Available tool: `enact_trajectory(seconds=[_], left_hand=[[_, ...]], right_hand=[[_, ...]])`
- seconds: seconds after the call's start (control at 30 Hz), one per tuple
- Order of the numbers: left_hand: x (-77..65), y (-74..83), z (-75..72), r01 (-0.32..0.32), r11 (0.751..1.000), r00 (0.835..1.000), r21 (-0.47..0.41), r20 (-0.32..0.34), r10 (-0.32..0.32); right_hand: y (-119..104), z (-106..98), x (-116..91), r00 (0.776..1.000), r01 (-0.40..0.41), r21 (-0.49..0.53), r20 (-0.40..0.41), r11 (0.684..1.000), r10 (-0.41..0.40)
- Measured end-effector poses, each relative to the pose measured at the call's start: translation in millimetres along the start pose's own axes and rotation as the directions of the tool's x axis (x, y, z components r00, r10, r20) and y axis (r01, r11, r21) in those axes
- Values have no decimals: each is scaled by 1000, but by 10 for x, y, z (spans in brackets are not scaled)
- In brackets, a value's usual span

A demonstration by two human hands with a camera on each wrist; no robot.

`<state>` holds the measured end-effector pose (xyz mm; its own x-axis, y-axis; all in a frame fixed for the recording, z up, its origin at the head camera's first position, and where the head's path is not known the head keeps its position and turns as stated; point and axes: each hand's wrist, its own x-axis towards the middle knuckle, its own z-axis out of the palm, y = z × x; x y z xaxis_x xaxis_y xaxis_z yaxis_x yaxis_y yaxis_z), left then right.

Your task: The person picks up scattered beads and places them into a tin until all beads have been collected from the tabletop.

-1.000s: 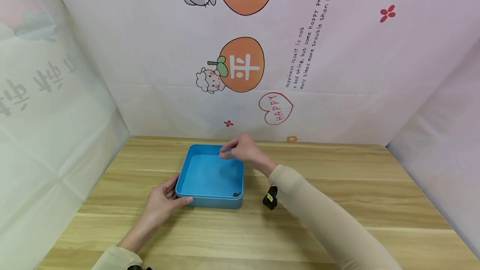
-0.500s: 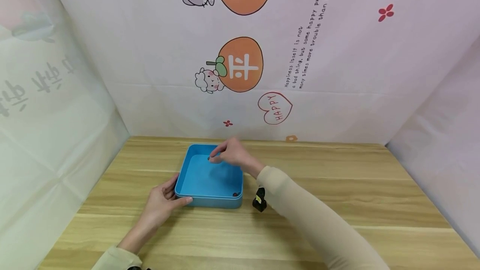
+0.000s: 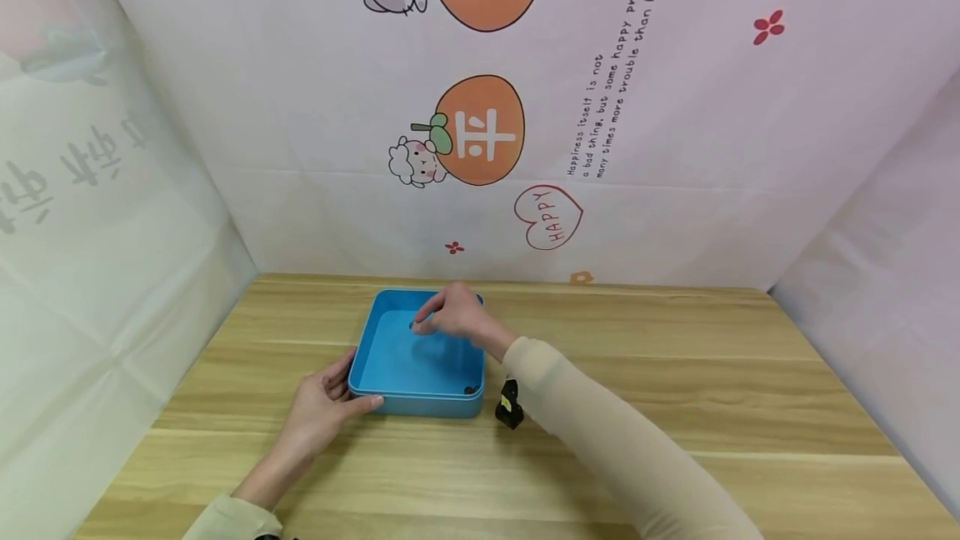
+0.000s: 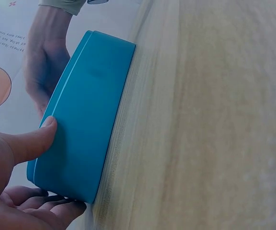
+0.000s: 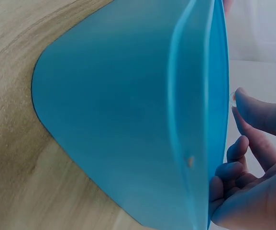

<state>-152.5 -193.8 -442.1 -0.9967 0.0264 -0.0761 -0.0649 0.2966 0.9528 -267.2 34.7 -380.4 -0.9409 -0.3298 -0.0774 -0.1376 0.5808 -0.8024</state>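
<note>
A square, shallow blue plastic box (image 3: 420, 407) without a lid stands on the table. My left hand (image 3: 318, 411) holds its near left corner, the thumb on the front wall near the rim and the fingers against the left side. Over the box's inside, my right hand (image 3: 459, 315) pinches a small glass marble (image 5: 233, 98) between thumb and forefinger; it looks clear with an orange fleck in the right wrist view. Its other fingers are curled by the rim. Small dark reddish round pieces (image 3: 469, 390) lie in the near right corner of the box.
The wooden table (image 3: 675, 390) reaches back to a white printed cloth (image 3: 660, 232), with more cloth on both sides. A black wrist camera (image 3: 509, 407) hangs below the right sleeve, beside the box's right wall.
My right hand has moved left and a little nearer over the box, still pinching the marble. The left hand and the box stay where they were.
</note>
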Motion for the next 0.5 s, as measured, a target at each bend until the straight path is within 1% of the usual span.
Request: enact_trajectory(seconds=[0.13, 0.5], left_hand=[[2, 6, -6, -1, 1000, 1000, -3, 5, 1], [11, 10, 12, -7, 1000, 1000, -22, 14, 7]], right_hand=[[21, 24, 22, 1000, -21, -4, -4, 1000, 21], [56, 25, 1, 1000, -14, -10, -15, 1000, 14]])
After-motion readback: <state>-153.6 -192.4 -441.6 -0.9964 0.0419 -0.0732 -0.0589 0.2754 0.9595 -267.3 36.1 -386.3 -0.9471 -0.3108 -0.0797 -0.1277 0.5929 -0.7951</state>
